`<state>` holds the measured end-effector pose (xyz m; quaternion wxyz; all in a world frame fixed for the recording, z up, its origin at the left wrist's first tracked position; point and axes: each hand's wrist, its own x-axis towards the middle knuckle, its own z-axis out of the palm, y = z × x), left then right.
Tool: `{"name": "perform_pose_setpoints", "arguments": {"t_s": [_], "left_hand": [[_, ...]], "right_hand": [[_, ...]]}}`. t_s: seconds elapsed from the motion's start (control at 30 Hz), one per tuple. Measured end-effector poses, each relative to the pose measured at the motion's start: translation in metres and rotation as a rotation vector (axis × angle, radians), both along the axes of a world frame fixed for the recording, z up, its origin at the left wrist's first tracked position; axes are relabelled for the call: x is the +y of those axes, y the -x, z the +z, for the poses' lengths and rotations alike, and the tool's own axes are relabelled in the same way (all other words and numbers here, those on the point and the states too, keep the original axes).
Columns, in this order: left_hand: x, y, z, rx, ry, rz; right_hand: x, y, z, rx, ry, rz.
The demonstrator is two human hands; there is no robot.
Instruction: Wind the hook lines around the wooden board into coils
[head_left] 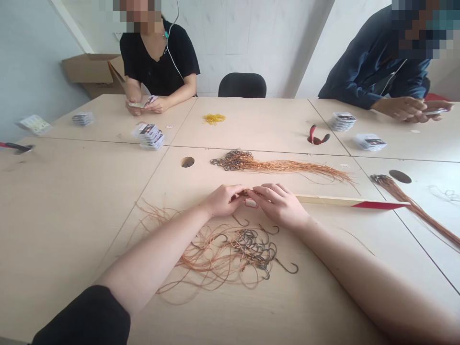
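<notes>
**Two Hands Meet Over a Tangle of Hooks**

A pale, seamed worktop [323,306] fills most of the view. With the hands as the dial's centre, a person in a black top [161,57] sits at 11 o'clock and a person in dark blue [359,62] at 2, each handling a small item. At 12, a bundle of hooked lines [298,167] lies stretched out; a second bundle [413,206] slants away at 3, near the red-ended strip [379,205] beside the right hand. The loose hooks [255,249] lie at 6, their orange-brown lines [201,270] curling towards 8. Stacked packs [151,139] stand at 10, red-handled pliers [314,136] in a hole at 2, and yellow bands [214,118] at 11.

The left hand [228,200] and right hand [275,203] meet fingertip to fingertip, each grip pinched on a small dark piece [246,193], probably a hook with its line; fingers mostly hide it.

To handle it well, keep the pinch light, fingertips off any point, and the line free of the loops at 7.

The packs carry dark printed labels, and a red-edged tag [251,203] lies just below the fingers; no wording or brand is legible on either.
</notes>
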<state>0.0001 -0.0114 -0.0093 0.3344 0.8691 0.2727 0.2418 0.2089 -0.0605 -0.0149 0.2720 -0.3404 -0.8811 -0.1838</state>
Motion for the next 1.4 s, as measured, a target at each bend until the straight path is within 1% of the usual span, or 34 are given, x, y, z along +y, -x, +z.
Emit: {"name": "perform_pose_setpoints", "arguments": {"t_s": [0.17,0.47,0.67,1.0,1.2,1.4], "left_hand": [[0.0026,0.0012,-0.0032,0.004,-0.037,-0.022],[0.0019,0.0014,-0.0022,0.049,-0.082,-0.025],[0.0025,0.0016,-0.0027,0.032,-0.102,-0.034],[0.0063,0.0016,-0.0054,-0.103,-0.266,-0.046],[0.0072,0.0021,-0.0063,-0.114,-0.299,-0.036],[0.0076,0.0022,-0.0072,-0.113,-0.31,-0.029]], "right_hand": [[0.0003,-0.0003,0.0006,0.032,-0.003,0.035],[0.0002,-0.0016,0.0007,0.084,0.085,0.098],[-0.0003,-0.0008,0.0028,0.085,0.054,0.106],[-0.0002,-0.0033,-0.0053,0.08,0.001,0.095],[-0.0005,-0.0007,-0.005,0.077,0.008,0.075],[-0.0011,-0.0008,-0.0017,0.073,-0.005,0.088]]}}
